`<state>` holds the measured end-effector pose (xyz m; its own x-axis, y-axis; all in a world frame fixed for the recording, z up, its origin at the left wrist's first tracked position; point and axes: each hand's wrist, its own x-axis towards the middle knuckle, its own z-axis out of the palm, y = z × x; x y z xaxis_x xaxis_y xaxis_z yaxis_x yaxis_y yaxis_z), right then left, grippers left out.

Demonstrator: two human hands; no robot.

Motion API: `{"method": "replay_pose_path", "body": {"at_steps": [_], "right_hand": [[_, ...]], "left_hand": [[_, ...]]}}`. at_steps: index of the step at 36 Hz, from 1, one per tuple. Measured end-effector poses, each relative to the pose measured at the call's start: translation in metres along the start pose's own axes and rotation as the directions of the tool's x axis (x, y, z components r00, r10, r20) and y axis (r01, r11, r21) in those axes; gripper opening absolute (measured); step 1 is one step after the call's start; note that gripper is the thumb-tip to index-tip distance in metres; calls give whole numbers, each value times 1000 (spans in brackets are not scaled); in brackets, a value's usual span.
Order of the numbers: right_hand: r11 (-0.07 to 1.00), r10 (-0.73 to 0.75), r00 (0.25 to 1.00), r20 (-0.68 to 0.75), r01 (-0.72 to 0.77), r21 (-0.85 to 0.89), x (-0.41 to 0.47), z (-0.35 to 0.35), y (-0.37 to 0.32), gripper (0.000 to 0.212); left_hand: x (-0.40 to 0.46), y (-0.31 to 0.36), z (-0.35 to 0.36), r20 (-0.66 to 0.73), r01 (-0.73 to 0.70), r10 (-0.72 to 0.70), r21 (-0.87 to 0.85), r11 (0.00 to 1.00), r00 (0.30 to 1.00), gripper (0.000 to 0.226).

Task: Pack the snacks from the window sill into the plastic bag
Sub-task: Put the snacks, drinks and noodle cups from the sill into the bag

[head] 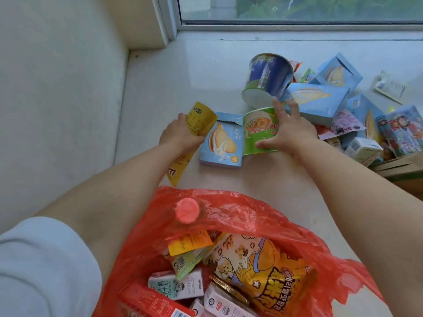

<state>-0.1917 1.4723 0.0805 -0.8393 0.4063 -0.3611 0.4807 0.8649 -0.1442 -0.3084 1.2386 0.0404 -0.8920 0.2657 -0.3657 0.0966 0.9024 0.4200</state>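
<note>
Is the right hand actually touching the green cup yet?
Touching. The head view shows the right hand spread over the green cup, thumb against its lower side and fingers across its top edge.

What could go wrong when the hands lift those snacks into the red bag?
1. The blue noodle cup lies tipped beside the green noodle cup that the right hand grips; lifting the green one might set it rolling.
2. The left hand holds a long yellow packet, which could slip out.
3. The red plastic bag looks quite full, so snacks may spill.
</note>
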Motion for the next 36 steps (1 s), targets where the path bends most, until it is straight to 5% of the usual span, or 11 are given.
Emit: {"method": "replay_pose_path", "body": {"at_steps": [11,21,29,36], "right_hand": [[991,-126,990,60,128,-33,-16,9,-2,129],[891,-271,941,202,325,-317,-20,3,-12,152],[773,-363,927,98,359,-523,-23,3,-12,131],[740,-429,888,167,452,-499,-23,-1,-20,132]], "left_hand": [[-11,33,37,222,95,-64,-129,987,973,76],[-19,37,47,259,284,-196,-371,884,946,88],[-32,33,46,255,266,-174,-386,883,951,91],[-45,35,38,217,240,-162,-409,881,963,77]]}}
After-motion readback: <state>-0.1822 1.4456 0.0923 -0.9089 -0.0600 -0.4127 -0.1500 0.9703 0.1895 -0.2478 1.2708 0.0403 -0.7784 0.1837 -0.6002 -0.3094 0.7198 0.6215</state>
